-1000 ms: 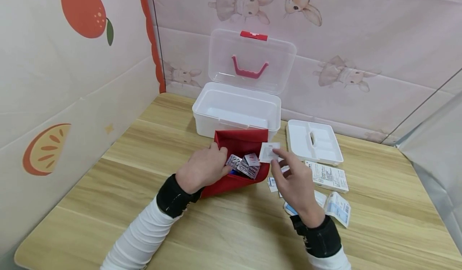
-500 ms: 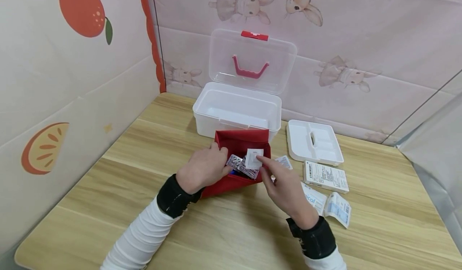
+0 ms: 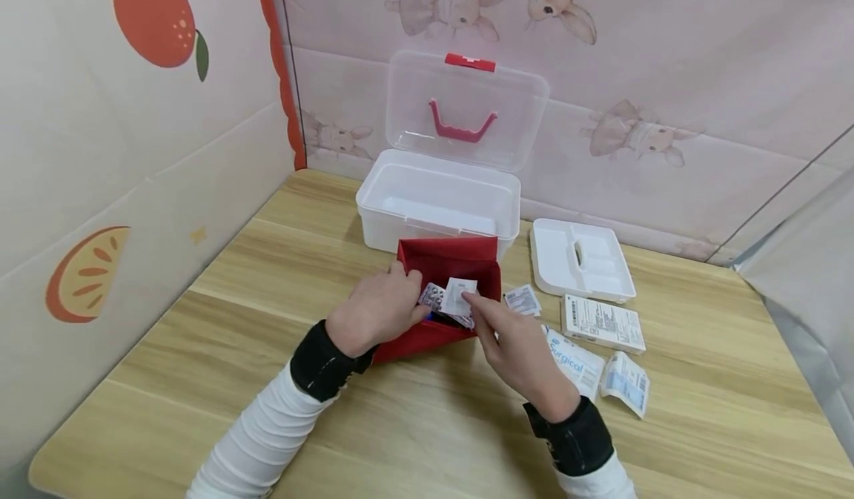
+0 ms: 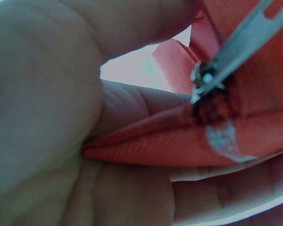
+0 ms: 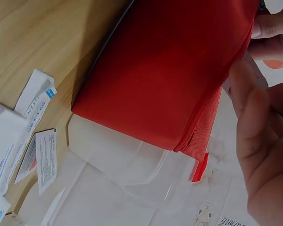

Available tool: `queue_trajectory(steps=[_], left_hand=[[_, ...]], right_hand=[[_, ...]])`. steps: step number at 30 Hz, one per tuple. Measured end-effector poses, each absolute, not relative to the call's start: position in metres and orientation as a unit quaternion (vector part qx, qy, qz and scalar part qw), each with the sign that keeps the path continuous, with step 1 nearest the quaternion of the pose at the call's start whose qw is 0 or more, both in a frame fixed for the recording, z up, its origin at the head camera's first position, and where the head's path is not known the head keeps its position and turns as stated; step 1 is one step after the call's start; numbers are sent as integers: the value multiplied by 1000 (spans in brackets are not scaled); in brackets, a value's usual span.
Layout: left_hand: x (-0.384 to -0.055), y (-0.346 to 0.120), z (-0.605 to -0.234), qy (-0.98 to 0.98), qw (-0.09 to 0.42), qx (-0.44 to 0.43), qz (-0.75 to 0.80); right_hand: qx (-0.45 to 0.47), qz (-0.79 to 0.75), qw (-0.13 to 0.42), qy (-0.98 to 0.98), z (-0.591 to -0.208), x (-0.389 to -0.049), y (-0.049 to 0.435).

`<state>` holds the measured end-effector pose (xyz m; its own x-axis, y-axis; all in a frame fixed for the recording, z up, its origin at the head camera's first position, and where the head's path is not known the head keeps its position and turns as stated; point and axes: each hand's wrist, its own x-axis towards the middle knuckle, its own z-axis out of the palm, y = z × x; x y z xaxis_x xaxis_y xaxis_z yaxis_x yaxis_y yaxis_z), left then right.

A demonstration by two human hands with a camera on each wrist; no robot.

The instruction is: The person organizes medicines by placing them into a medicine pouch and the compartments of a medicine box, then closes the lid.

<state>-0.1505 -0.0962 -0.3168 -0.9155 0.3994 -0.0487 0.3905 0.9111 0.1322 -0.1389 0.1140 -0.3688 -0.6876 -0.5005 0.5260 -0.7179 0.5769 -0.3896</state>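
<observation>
Red pouch [image 3: 414, 343], unzipped, mouth open, on the wooden table [image 3: 200, 380] in front of the clear-white box [image 3: 383, 228]; whether pouch and box touch cannot be told. Silvery blister packs [image 3: 434, 296] lie within the pouch. A small white packet [image 3: 457, 296] is at the mouth, above them, pinched between the thumb and fingers of the right hand [image 3: 523, 347]. The left hand [image 3: 373, 310] grips the pouch's left edge, its fabric caught between thumb and fingers, beside a metal zipper pull [image 4: 245, 47]. Behind, the box stands with its lid [image 3: 403, 113] raised, bearing a pink handle [image 3: 462, 133] and red latch [image 3: 470, 62]. To the right: printed sachets [image 3: 523, 301] near the pouch; a divided white tray [image 3: 607, 250]; a flat carton [image 3: 603, 325] just beside it; and, nearer the viewer, a packet marked "Surgical" [image 3: 579, 369] next to a creased blue-and-white packet [image 3: 626, 384].
</observation>
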Motion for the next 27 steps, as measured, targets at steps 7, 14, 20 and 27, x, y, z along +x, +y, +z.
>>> queue_trajectory(steps=[7,14,20,27], left_hand=[[-151,-96,-317,977,36,202,54],[-150,-97,-317,977,31,204,54],[-150,-97,-316,977,45,202,59],[-149,-97,-314,977,47,201,59]], right_hand=[[357,296,165,-870,-373,-138,110],[358,267,137,-884,-376,-134,106],[359,256,123,-889,-377,-133,104],[363,249,122,-890,-379,-133,102]])
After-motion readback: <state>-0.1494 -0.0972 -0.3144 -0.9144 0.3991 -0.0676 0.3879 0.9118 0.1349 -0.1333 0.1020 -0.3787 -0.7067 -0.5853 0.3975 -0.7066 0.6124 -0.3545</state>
